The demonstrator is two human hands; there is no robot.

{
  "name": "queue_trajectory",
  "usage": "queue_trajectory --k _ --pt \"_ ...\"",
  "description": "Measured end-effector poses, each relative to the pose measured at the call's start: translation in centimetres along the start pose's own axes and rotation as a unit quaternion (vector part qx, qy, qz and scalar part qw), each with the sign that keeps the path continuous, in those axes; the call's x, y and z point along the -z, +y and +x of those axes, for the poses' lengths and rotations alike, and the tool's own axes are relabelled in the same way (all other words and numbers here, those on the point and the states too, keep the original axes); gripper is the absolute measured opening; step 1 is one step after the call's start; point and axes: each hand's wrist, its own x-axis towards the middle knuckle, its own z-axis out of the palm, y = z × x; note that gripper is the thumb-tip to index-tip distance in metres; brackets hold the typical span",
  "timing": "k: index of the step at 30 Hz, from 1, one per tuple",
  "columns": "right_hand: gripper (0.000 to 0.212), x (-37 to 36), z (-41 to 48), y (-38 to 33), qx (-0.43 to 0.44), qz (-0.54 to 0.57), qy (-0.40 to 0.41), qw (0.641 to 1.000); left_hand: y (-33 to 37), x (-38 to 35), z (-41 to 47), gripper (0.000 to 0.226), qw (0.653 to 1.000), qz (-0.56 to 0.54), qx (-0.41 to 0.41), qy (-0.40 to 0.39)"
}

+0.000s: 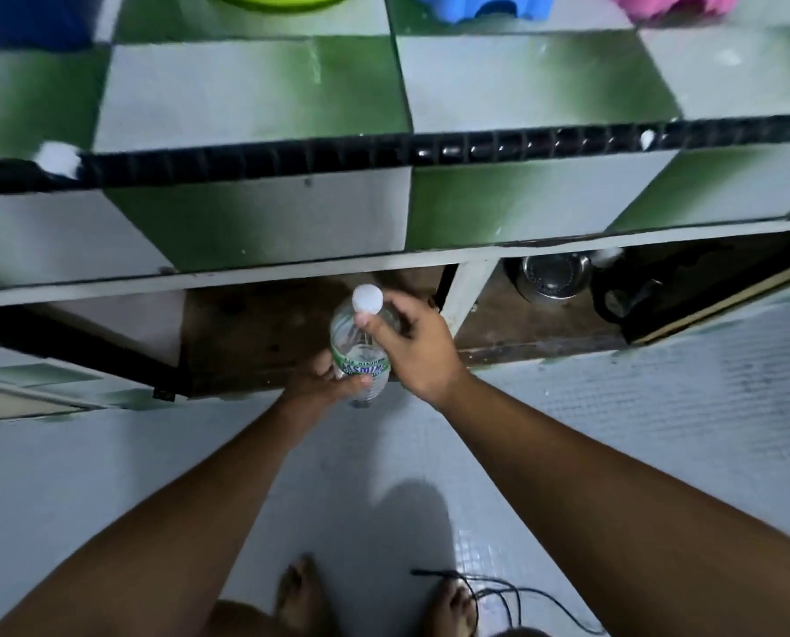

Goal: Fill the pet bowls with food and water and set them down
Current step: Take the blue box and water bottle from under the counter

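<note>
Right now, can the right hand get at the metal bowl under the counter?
Probably yes, once freed. The metal bowl sits in an open-fronted compartment right of the white post, with nothing in front of it. But the right hand pinches the white cap, so it must let go first.

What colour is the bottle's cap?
White. The head view shows the cap on the bottle, pinched by the right hand.

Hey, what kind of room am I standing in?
Probably a home kitchen: a green-and-white tiled counter, a steel pot in the open shelf beneath it, and coloured plastic ware on top.
</note>
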Motion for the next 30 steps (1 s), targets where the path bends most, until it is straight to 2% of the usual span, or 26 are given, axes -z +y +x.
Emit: queue_trajectory --k 3,6,8,12,20,22,24,26,28,30 --pt "0.019 1.1 -3.5 -4.9 0.002 0.018 0.009 1.0 3.9 -1.6 -4.2 0.057 1.0 -0.018 0.015 0.004" --pt "0.02 3.1 -7.0 -10.7 0.016 0.005 0.023 1.0 8.4 -3.3 -8.6 0.076 1.0 -0.01 0.017 0.013" --pt "0.018 4.3 -9.0 -14.3 0.025 -0.009 0.027 0.999 11.3 -4.4 -11.1 0.08 1.0 0.009 0.014 0.011" --pt "0.017 6.7 -11.5 -21.5 0.045 -0.042 0.055 0.997 17.7 -7.0 -14.8 0.059 1.0 0.026 -0.003 0.008" --pt "0.014 11.9 -13.3 -33.6 0.111 -0.048 0.113 0.986 30.3 -11.8 -17.1 0.046 0.996 0.059 -0.061 -0.002" --pt "0.014 13.6 -13.7 -35.8 0.122 -0.05 0.122 0.984 33.1 -13.0 -17.3 0.051 0.994 0.079 -0.073 -0.015" --pt "0.022 15.3 -13.9 -37.6 0.128 -0.054 0.14 0.98 35.6 -14.2 -17.5 0.067 0.99 0.111 -0.08 -0.034" --pt "0.029 17.1 -14.2 -39.3 0.135 -0.054 0.158 0.977 38.1 -15.5 -17.6 0.075 0.983 0.153 -0.094 -0.044" --pt "0.03 18.8 -14.6 -40.8 0.142 -0.052 0.176 0.973 40.3 -17.2 -17.7 0.07 0.979 0.167 -0.112 -0.039" --pt "0.027 20.6 -14.8 -42.0 0.146 -0.051 0.195 0.968 42.4 -19.2 -17.7 0.055 0.978 0.159 -0.125 -0.051"
